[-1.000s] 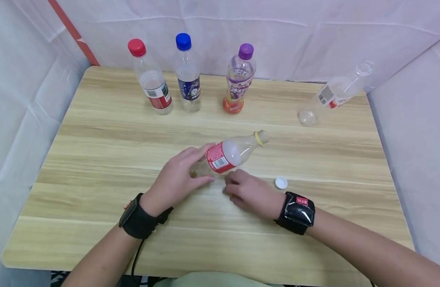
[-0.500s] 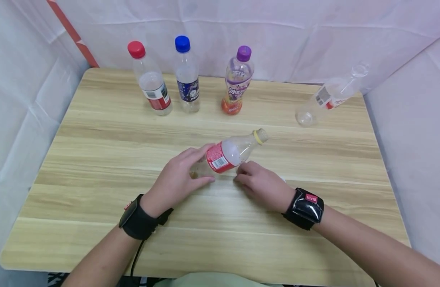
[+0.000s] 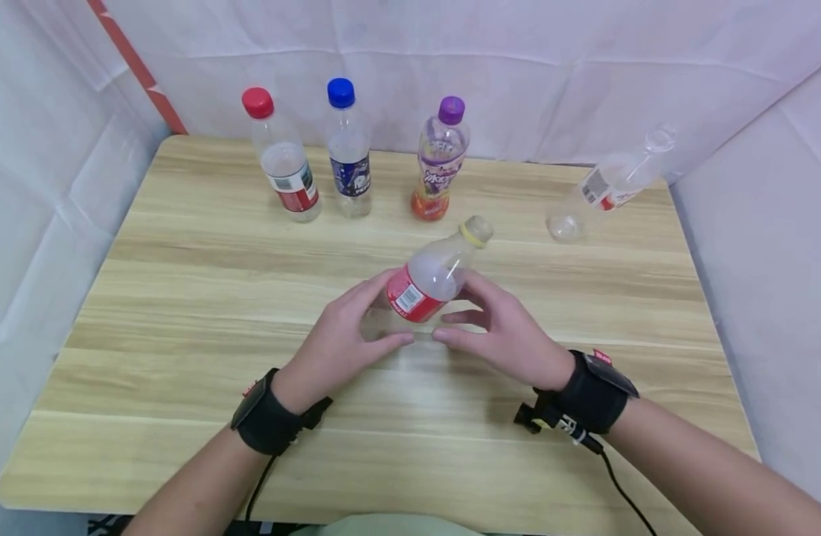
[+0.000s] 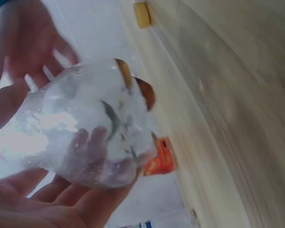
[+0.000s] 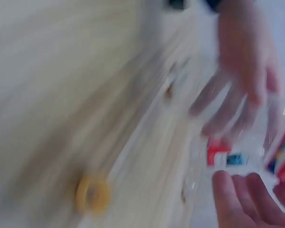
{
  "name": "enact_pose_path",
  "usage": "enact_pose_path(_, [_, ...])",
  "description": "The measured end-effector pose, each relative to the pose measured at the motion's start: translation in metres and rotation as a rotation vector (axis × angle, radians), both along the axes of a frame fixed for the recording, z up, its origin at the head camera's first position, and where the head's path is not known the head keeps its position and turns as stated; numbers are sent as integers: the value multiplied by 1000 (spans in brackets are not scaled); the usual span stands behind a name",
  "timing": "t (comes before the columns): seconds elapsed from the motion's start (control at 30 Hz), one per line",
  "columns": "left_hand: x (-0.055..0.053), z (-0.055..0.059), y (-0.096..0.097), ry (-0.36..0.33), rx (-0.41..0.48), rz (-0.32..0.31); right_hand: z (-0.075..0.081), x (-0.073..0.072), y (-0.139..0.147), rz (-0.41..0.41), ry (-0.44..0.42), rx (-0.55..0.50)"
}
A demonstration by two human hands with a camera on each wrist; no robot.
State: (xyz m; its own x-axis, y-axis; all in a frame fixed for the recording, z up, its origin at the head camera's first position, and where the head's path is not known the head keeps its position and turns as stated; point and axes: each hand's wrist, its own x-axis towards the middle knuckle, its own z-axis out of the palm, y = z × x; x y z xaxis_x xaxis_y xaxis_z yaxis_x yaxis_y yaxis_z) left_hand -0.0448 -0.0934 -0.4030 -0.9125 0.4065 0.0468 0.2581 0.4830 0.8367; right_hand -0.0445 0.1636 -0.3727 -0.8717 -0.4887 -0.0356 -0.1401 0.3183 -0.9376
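My left hand [image 3: 343,327] grips the lower part of a clear plastic bottle [image 3: 413,294] with a red label. The bottle is uncapped and tilted, its mouth pointing up to the right and a yellow ring round its neck. My right hand [image 3: 507,327] is at the bottle's right side, fingers apart and not curled round it; whether the index finger touches the bottle I cannot tell. In the left wrist view the bottle's clear base [image 4: 104,123] faces the camera. A small yellow cap-like piece [image 4: 142,14] lies on the table, hidden in the head view.
At the back stand a red-capped bottle [image 3: 286,164], a blue-capped bottle [image 3: 350,160] and a purple-capped bottle [image 3: 440,167]. An uncapped clear bottle [image 3: 607,186] stands at the back right. White sheets surround the wooden table [image 3: 182,313].
My right hand has moved right, turned over and spread its fingers beside the bottle. The bottle's neck has tipped up. The white disc on the table has gone out of sight behind my right hand.
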Motion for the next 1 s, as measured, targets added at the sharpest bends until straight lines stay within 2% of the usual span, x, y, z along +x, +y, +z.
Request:
enact_pose_path(0.07, [1, 1, 3, -17, 23, 8, 4, 2, -7, -32, -63, -92])
enact_pose_path(0.13, [2, 2, 7, -22, 44, 7, 7, 3, -12, -72, -82, -127])
enact_pose_path(0.3, [4, 1, 16, -22, 62, -12, 8, 3, -17, -145, -66, -99])
enact_pose_path(0.47, [3, 3, 22, -39, 81, -15, 12, 0, -15, -134, -69, -94])
enact_pose_path(0.57, [2, 7, 22, -75, 84, -19, 19, -4, -12, -133, -58, -92])
enact_pose_path(0.67, [1, 10, 17, -112, 93, -8, 30, -11, -4, -161, 4, -89])
enact_pose_path(0.73, [0, 11, 12, -125, 105, 12, 37, -18, 3, -209, 68, -84])
enact_pose_path(0.87, [-1, 13, 1, -112, 130, 62, 48, -40, 20, -355, 212, -54])
enact_pose_path(1.0, [-2, 12, -6, -82, 140, 89, 43, -66, 39, -514, 302, 60])
